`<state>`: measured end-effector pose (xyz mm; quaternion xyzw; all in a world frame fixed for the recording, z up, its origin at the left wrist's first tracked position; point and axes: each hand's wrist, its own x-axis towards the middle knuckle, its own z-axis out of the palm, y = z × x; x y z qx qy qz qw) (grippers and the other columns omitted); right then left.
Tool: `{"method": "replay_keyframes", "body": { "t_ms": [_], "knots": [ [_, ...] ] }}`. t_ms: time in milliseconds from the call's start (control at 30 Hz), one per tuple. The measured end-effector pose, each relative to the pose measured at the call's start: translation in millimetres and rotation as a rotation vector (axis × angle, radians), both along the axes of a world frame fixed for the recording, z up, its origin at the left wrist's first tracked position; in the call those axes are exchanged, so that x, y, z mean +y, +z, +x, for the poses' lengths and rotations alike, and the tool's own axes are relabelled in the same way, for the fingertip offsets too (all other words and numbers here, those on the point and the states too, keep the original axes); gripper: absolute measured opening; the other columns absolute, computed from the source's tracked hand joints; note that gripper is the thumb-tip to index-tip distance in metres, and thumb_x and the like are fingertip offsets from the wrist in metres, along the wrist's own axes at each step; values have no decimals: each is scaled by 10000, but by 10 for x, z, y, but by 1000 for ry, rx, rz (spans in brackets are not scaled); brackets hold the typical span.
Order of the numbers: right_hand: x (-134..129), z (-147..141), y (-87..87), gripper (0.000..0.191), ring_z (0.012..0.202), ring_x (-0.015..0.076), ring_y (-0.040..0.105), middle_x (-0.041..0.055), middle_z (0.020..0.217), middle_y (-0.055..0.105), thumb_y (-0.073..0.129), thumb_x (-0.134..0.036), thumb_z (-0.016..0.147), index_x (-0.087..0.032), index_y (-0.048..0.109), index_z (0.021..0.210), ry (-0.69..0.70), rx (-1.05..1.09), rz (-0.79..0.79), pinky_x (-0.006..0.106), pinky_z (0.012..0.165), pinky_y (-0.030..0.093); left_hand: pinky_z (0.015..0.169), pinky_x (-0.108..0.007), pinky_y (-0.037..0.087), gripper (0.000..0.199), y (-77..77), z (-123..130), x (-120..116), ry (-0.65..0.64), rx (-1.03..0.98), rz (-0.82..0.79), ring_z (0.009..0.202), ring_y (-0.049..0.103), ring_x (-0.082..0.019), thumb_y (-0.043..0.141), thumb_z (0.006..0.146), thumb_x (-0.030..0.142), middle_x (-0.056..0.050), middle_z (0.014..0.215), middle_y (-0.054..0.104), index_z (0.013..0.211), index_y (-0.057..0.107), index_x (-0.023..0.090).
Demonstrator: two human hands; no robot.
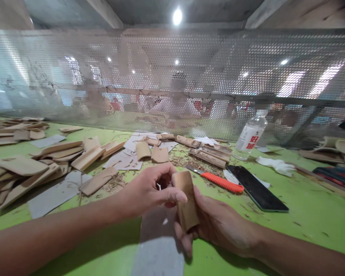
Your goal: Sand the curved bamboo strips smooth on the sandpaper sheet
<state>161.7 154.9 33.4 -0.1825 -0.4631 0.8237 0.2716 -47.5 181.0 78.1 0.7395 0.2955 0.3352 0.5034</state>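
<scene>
Between my hands, above the green table, is a short curved bamboo piece [186,203], tilted upright. My right hand [211,214] wraps its fingers around its right side and underside. From the left, my left hand [158,188] pinches its edge, thumb lying across the front and fingers curled behind, partly hidden. Beneath the hands lies a sheet of grey paper [158,249]. An orange utility knife [222,182] with its blade out rests just beyond my right hand, touched by neither hand.
Bamboo pieces [25,168] are heaped at left, with several more among shavings at the back centre. A black phone [255,188], a water bottle [250,136] and a white glove [276,165] are at right. A perforated metal screen [149,84] closes the far edge; people sit behind it.
</scene>
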Motion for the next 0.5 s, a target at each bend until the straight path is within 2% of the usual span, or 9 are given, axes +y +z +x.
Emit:
{"method": "replay_keyframes", "body": {
  "t_ms": [100,167,367,500],
  "knots": [
    [11,7,-29,554,455,100,569,44,656,682,456,-661,1002,-140,633,934,-5,-26,19,195,496,478,568,-239,401,367,12,7,-42,-35,-16,15,639,550,-130,844,829,417,26,711,606,838,564,181],
    [21,22,-33,521,384,84,486,10,577,648,456,-654,1004,-161,613,946,17,-37,24,169,427,428,565,-235,396,365,31,14,-68,-45,-24,22,632,540,-125,850,828,408,37,699,601,826,564,182],
    [27,66,0,512,333,75,367,-37,493,569,442,-651,1009,-172,620,997,51,-63,-12,159,367,409,604,-253,435,306,36,17,-71,-70,3,-6,679,611,-152,786,895,406,-3,753,674,850,587,178],
    [48,116,4,514,297,69,334,-57,450,537,447,-666,998,-186,626,964,81,-95,-67,154,339,401,548,-243,369,335,40,15,-77,-2,59,97,618,511,-133,764,889,451,26,685,560,798,601,174]
  ]
}}
